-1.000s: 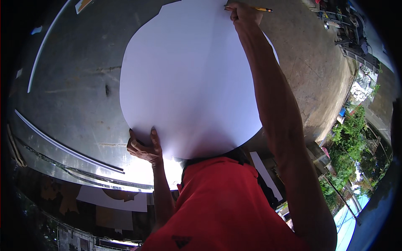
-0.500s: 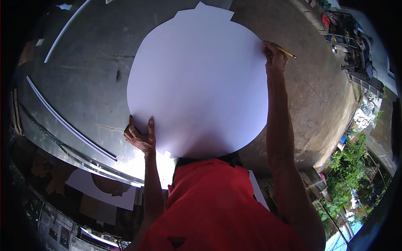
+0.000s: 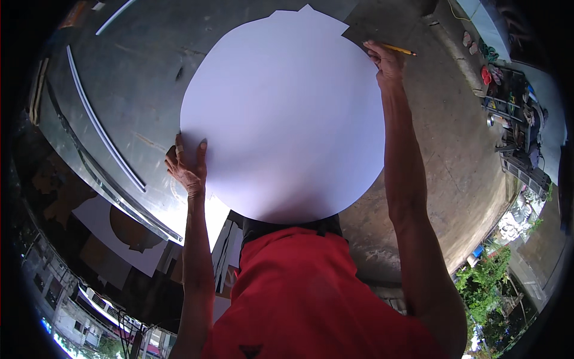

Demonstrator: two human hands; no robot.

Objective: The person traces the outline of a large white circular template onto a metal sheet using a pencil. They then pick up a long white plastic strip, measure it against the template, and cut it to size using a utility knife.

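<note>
A large white sheet (image 3: pixel 281 119), roughly round with a few angular points along its far edge, lies in front of my red shirt. My left hand (image 3: pixel 188 172) grips its left edge, thumb on top and the other fingers at and partly behind the rim. At the far right edge, my right hand (image 3: pixel 388 64) holds a yellow pencil (image 3: pixel 400 49) whose eraser end sticks out to the right. The pencil's tip is hidden by the fingers. Some fingers of that hand touch the sheet's rim.
The sheet rests over a grey tabletop (image 3: pixel 143 96). Long thin strips (image 3: pixel 98 119) lie to the left. Below that side are cut sheets (image 3: pixel 122 230), one with a round hole. A cluttered rack (image 3: pixel 514 107) stands far right, with green plants (image 3: pixel 487 281) nearer.
The view has turned a little. My left hand sits farther up the sheet's left edge, and my right hand with the pencil has moved farther along the right rim toward the angular points.
</note>
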